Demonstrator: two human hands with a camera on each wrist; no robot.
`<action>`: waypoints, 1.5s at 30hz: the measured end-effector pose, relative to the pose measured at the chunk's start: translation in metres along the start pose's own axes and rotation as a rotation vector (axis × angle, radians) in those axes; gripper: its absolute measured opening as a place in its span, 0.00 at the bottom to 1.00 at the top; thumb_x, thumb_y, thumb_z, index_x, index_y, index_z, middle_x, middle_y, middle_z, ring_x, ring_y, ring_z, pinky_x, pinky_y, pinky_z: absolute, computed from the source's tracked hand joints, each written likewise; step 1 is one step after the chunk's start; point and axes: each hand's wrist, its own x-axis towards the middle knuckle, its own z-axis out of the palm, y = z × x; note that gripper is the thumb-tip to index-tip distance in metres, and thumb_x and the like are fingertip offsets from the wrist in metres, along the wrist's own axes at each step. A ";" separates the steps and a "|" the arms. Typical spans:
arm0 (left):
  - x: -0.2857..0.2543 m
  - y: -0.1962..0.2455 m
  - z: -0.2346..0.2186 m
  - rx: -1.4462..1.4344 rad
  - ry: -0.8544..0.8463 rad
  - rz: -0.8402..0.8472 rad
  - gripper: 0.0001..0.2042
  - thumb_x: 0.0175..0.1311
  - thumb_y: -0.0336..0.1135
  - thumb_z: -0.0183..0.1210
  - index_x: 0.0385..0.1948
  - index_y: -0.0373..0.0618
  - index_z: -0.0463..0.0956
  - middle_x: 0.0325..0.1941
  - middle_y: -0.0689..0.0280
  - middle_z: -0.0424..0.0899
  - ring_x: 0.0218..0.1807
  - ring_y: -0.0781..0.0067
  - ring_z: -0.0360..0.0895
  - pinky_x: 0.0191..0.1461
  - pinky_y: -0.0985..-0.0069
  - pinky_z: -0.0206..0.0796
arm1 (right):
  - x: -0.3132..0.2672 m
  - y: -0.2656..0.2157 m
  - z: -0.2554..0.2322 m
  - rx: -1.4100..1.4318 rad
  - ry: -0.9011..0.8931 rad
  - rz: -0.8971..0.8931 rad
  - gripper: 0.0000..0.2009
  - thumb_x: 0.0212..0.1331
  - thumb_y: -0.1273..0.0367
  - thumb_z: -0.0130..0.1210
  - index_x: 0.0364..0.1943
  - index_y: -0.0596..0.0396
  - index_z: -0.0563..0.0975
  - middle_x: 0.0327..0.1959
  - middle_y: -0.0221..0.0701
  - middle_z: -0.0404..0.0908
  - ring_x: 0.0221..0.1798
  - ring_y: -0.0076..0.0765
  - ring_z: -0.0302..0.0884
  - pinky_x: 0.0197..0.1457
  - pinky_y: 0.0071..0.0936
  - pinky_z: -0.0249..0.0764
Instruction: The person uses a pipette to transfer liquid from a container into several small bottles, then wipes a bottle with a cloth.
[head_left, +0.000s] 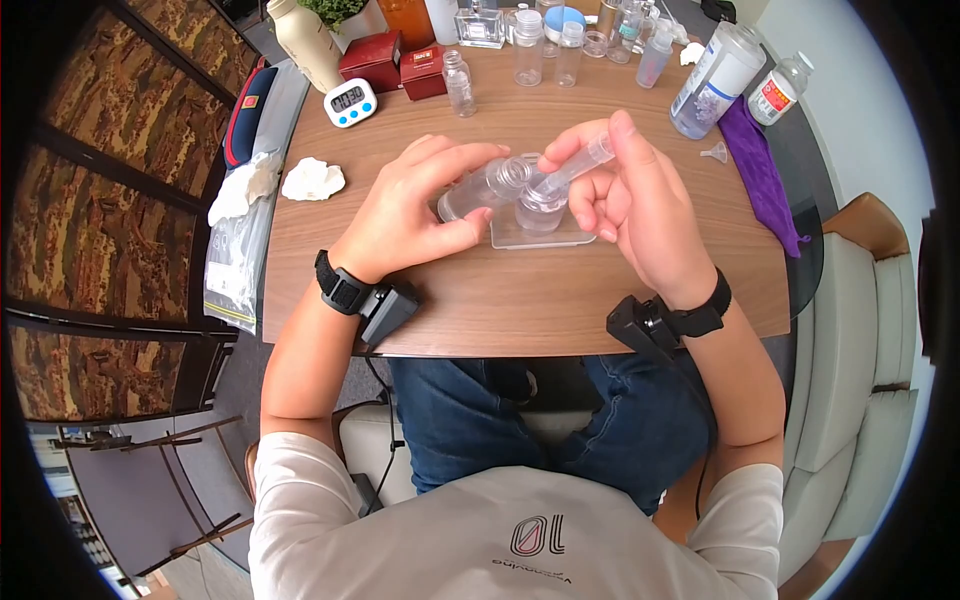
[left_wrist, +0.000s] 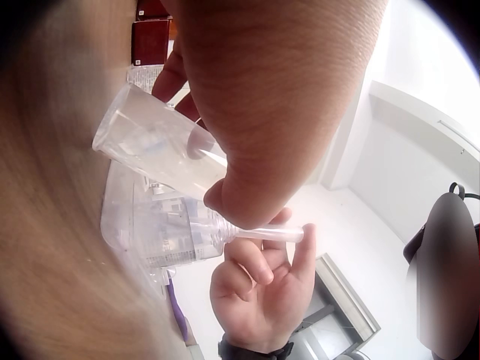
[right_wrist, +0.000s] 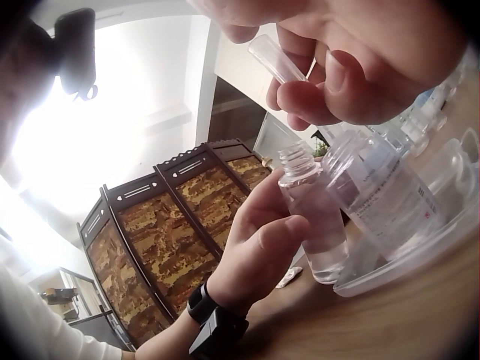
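My left hand [head_left: 400, 205] grips a clear bottle [right_wrist: 322, 236] with a threaded, uncapped neck, tilted toward the right. Between the thumb and fingers of my right hand [head_left: 645, 205] is a slim clear plastic dropper [head_left: 582, 165], slanting down to the left. Its lower end reaches the open mouth of a second clear bottle [right_wrist: 397, 202], which bears printed text and stands on a clear shallow tray [head_left: 540, 242]. The necks of the two bottles are close together. In the left wrist view, the base of the held bottle [left_wrist: 124, 124] shows beside the printed one.
A white timer [head_left: 350, 102] and crumpled tissue [head_left: 313, 180] lie at left. Red boxes [head_left: 372, 62] and several small bottles [head_left: 528, 48] line the back. At right are a large pump-type bottle [head_left: 715, 80], a small funnel [head_left: 714, 152] and a purple cloth [head_left: 755, 170].
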 end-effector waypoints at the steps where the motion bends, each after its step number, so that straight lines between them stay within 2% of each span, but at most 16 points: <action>1: 0.000 0.000 0.000 0.001 -0.001 0.000 0.26 0.49 0.30 0.67 0.56 0.43 0.81 0.36 0.62 0.81 0.38 0.68 0.75 0.45 0.70 0.72 | 0.000 -0.001 0.001 0.015 0.000 0.002 0.23 0.81 0.54 0.38 0.45 0.60 0.78 0.41 0.31 0.81 0.27 0.14 0.69 0.25 0.12 0.62; 5: 0.000 0.000 0.000 0.006 -0.004 -0.001 0.26 0.49 0.30 0.67 0.56 0.43 0.81 0.37 0.62 0.81 0.37 0.68 0.75 0.45 0.70 0.72 | 0.001 -0.002 0.003 0.013 0.011 0.011 0.21 0.80 0.59 0.38 0.45 0.61 0.78 0.40 0.32 0.80 0.26 0.14 0.69 0.25 0.13 0.62; 12: 0.000 0.001 0.000 0.001 -0.003 -0.006 0.26 0.49 0.30 0.67 0.56 0.43 0.81 0.37 0.62 0.81 0.37 0.68 0.75 0.45 0.70 0.72 | -0.003 -0.011 0.000 0.023 0.015 -0.046 0.19 0.79 0.60 0.39 0.42 0.61 0.77 0.37 0.33 0.81 0.26 0.15 0.67 0.25 0.13 0.61; 14: -0.001 0.000 -0.001 -0.004 0.002 -0.020 0.26 0.49 0.30 0.67 0.56 0.43 0.81 0.37 0.62 0.81 0.37 0.68 0.75 0.45 0.70 0.72 | -0.007 -0.020 -0.008 0.058 0.080 -0.213 0.20 0.79 0.60 0.37 0.41 0.60 0.77 0.37 0.36 0.82 0.24 0.17 0.64 0.25 0.16 0.60; 15: -0.001 -0.001 0.000 0.002 0.003 -0.005 0.26 0.49 0.30 0.67 0.55 0.43 0.81 0.37 0.62 0.81 0.37 0.68 0.75 0.45 0.70 0.72 | -0.008 -0.024 -0.013 0.059 0.076 -0.211 0.20 0.79 0.60 0.37 0.41 0.60 0.77 0.37 0.36 0.82 0.24 0.17 0.64 0.25 0.16 0.60; 17: -0.001 -0.002 0.000 0.007 0.003 0.007 0.26 0.49 0.30 0.67 0.55 0.42 0.81 0.37 0.62 0.81 0.37 0.68 0.75 0.45 0.70 0.72 | -0.010 -0.030 -0.022 0.221 0.070 -0.381 0.22 0.78 0.58 0.33 0.41 0.59 0.77 0.38 0.40 0.82 0.21 0.20 0.61 0.25 0.19 0.59; 21: 0.001 0.000 0.000 0.004 0.006 0.018 0.25 0.49 0.30 0.67 0.55 0.41 0.81 0.37 0.62 0.81 0.37 0.68 0.75 0.45 0.70 0.72 | -0.012 -0.033 -0.030 0.324 0.043 -0.428 0.24 0.78 0.56 0.31 0.42 0.58 0.78 0.39 0.41 0.82 0.21 0.22 0.59 0.26 0.21 0.59; 23: 0.001 0.000 0.000 0.007 0.003 0.018 0.25 0.49 0.30 0.67 0.55 0.41 0.81 0.37 0.62 0.81 0.37 0.68 0.75 0.45 0.70 0.72 | -0.011 -0.029 -0.030 0.335 -0.042 -0.458 0.24 0.78 0.55 0.31 0.42 0.57 0.77 0.40 0.41 0.82 0.21 0.23 0.60 0.27 0.20 0.60; 32: 0.001 0.003 -0.001 0.010 -0.015 -0.029 0.25 0.49 0.30 0.67 0.55 0.42 0.81 0.36 0.62 0.81 0.37 0.68 0.75 0.45 0.70 0.71 | -0.009 -0.020 -0.019 0.333 0.002 -0.364 0.28 0.78 0.50 0.30 0.44 0.59 0.78 0.42 0.42 0.83 0.23 0.24 0.64 0.26 0.21 0.61; 45: 0.000 0.001 -0.001 0.015 -0.012 -0.021 0.26 0.48 0.30 0.67 0.55 0.43 0.82 0.37 0.62 0.82 0.37 0.68 0.76 0.45 0.70 0.72 | -0.009 -0.020 -0.018 0.339 -0.024 -0.389 0.31 0.77 0.47 0.30 0.45 0.59 0.78 0.43 0.41 0.83 0.25 0.24 0.65 0.26 0.20 0.62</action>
